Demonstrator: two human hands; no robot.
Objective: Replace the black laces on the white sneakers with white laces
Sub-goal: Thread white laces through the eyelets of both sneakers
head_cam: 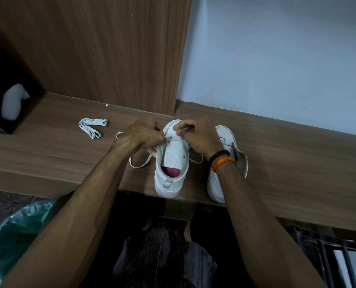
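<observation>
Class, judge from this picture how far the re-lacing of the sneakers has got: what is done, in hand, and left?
Done: no black laces show on either shoe. In hand: the left hand and right hand work a white lace into the near sneaker, only at its front eyelets. Left: its upper eyelets, and the second sneaker; a bundled lace waits on the shelf.

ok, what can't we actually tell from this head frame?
- Head view: lower eyelets of the near sneaker, covered by the left hand and right hand.
- How far the white lace is threaded: fingers hide it.
- Second sneaker: the right wrist hides much of it; lacing unclear.
- Pale object in the dark shelf opening: blurred, unidentifiable.
- Black laces: none visible.
- Folded spare lace: too small to judge length.
</observation>
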